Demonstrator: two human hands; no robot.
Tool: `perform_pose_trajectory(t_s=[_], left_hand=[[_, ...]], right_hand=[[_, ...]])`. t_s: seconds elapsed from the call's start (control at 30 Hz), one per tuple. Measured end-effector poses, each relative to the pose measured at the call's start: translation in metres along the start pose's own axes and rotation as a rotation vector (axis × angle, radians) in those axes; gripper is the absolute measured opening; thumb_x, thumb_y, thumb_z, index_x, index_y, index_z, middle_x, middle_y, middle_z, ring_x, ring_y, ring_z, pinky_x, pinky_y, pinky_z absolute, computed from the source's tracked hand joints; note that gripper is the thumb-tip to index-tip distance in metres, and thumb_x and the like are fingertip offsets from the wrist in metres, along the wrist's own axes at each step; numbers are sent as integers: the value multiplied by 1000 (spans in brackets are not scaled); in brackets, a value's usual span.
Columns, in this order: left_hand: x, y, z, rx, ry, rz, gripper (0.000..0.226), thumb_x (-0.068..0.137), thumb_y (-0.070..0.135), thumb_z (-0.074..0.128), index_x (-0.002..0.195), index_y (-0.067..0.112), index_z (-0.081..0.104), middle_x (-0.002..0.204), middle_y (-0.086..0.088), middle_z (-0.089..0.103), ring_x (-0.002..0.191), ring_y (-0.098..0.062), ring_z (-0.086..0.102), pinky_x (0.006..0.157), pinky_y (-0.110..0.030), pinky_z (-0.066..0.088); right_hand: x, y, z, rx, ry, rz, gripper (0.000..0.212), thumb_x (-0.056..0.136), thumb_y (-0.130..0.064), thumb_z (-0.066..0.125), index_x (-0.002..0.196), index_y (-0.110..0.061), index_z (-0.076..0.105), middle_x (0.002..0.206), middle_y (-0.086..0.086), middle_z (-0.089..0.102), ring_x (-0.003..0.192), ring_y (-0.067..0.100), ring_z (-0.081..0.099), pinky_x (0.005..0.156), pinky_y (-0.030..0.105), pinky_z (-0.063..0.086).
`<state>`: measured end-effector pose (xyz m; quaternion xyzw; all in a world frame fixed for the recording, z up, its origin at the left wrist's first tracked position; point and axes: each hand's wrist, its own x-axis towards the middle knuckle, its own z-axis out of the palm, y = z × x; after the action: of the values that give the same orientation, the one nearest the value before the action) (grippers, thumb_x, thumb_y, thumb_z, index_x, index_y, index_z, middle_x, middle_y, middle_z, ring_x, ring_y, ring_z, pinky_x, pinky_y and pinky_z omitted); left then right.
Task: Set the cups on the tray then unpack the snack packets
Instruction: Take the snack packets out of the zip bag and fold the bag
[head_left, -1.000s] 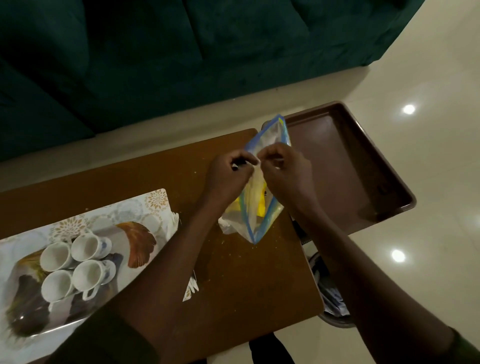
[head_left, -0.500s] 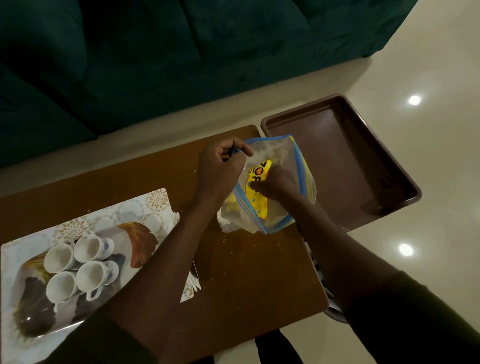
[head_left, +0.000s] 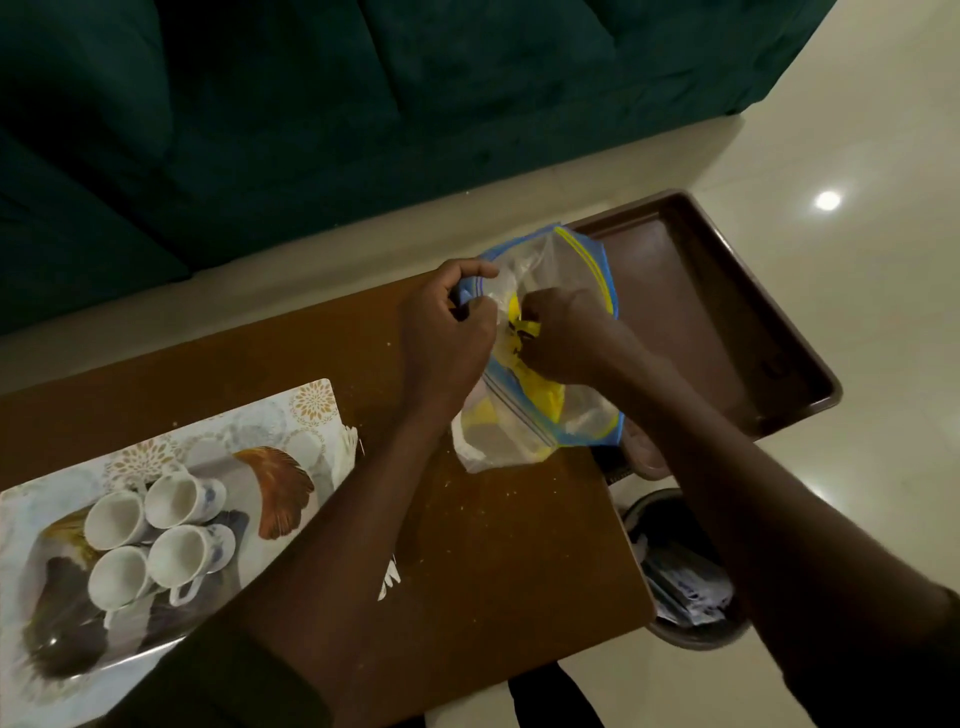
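Yellow packet (head_left: 525, 332) now bunched in rt hand (head_left: 563, 340).

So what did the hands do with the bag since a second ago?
Both hands first pinched the zip bag shut at its top. Then the bag was opened: the left hand kept hold of its rim while the right hand went inside and took hold of a yellow snack packet. The four cups stayed on the patterned tray.

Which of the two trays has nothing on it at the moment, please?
The plain brown tray at the table's right end is bare; the patterned tray on the left holds four white cups.
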<state>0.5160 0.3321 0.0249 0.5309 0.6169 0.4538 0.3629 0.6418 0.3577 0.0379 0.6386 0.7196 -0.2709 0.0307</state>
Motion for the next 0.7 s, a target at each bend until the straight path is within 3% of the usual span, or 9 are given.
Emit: perform_pose_trajectory(t_s=[0.03, 0.1, 0.2, 0.27, 0.33, 0.43, 0.5, 0.63, 0.7], left_hand=[[1, 3, 2, 8, 14, 18, 31, 76, 14, 51, 102, 15, 69, 68, -4, 62, 48, -6, 43, 45, -16, 34], [3, 6, 4, 3, 32, 50, 26, 80, 13, 55, 102, 14, 68, 74, -4, 64, 54, -8, 48, 48, -27, 40], [5, 8, 5, 23, 24, 57, 26, 81, 12, 56, 104, 13, 68, 82, -2, 63, 67, -16, 57, 60, -38, 48], [6, 8, 4, 54, 30, 47, 28, 82, 5, 56, 106, 14, 68, 83, 4, 62, 69, -18, 55, 61, -37, 48], [8, 7, 0, 50, 50, 32, 33, 83, -1, 54, 108, 14, 68, 86, 7, 64, 69, -20, 59, 58, -32, 51], [13, 5, -8, 30, 82, 14, 36, 83, -1, 50, 111, 13, 68, 99, 7, 67, 78, -9, 65, 72, -35, 58], [12, 5, -8, 14, 50, 18, 38, 82, 0, 49, 111, 15, 68, 100, 9, 68, 79, -12, 66, 73, -36, 58], [7, 6, 2, 29, -46, 41, 40, 77, 8, 48, 108, 23, 68, 83, 9, 68, 59, -19, 57, 50, -36, 47], [7, 3, 2, 34, -42, 23, 41, 75, 9, 47, 107, 23, 69, 82, 5, 68, 62, -29, 59, 51, -39, 47]], right_hand=[[-8, 0, -12, -27, -11, -63, 27, 87, -21, 59, 111, -9, 61, 115, 13, 63, 97, 28, 59, 71, 25, 34], [-26, 1, -36, -2, 53, -168, 18, 88, -26, 59, 103, -19, 63, 107, 12, 65, 86, 24, 58, 68, 26, 35], [-40, 11, -67, 377, 287, -127, 14, 82, -22, 68, 88, -31, 60, 82, 0, 61, 75, 19, 58, 65, 28, 42], [-45, 25, -81, 724, 404, -60, 17, 80, -16, 71, 89, -27, 60, 79, 0, 60, 73, 16, 56, 67, 30, 45], [-48, 43, -91, 878, 448, -17, 19, 81, -10, 68, 90, -24, 59, 84, 2, 61, 76, 18, 58, 70, 34, 48], [-44, 71, -99, 968, 465, 22, 23, 85, -3, 64, 82, -25, 57, 77, -1, 62, 56, 2, 59, 53, 20, 48], [-37, 87, -98, 1078, 455, 13, 20, 88, 1, 59, 86, -18, 56, 75, 0, 60, 51, 0, 58, 48, 16, 46], [-16, 118, -80, 997, 393, 82, 14, 92, 5, 51, 96, -8, 55, 76, 5, 56, 60, 9, 54, 55, 20, 45], [-5, 136, -74, 997, 469, 153, 15, 93, 2, 49, 93, -10, 58, 77, 4, 58, 62, 10, 58, 53, 18, 47]])
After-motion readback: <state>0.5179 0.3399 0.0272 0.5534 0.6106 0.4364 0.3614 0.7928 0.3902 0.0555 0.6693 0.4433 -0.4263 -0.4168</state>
